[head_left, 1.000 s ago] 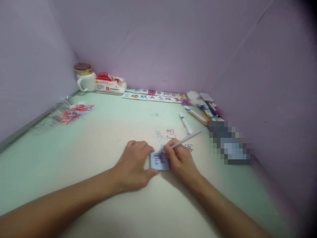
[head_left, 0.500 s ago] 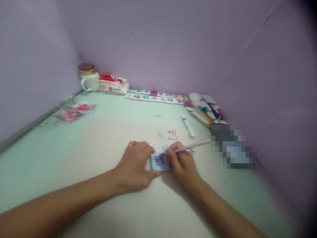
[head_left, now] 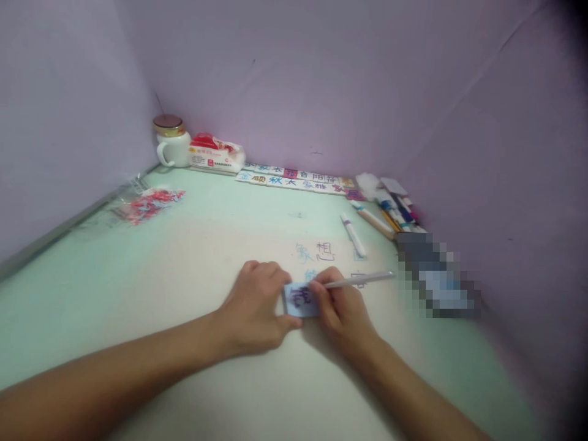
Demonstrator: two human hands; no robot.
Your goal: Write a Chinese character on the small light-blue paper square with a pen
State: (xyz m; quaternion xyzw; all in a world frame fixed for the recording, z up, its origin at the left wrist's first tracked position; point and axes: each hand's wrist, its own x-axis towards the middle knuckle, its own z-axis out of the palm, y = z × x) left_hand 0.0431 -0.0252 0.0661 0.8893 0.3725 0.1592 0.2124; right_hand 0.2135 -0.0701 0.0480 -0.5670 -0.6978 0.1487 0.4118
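The left hand (head_left: 260, 309), thumb and fingers parted around its left side, steadies a small blue card (head_left: 299, 300) flat on the counter (head_left: 220, 245). The right hand (head_left: 342, 306) pinches a slim pale pen (head_left: 367, 279) over the card's right side, beside dark strokes. A capped white marker (head_left: 353, 235) lies beyond the right hand.

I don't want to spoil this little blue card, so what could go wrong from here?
The right hand rests against the card's right edge, close to the dark strokes, so it might smudge them if the ink is wet. The left hand grips only the left side, so the card could twist if the pen presses hard. The pen's tip is hidden by the fingers, so a stroke might stray.
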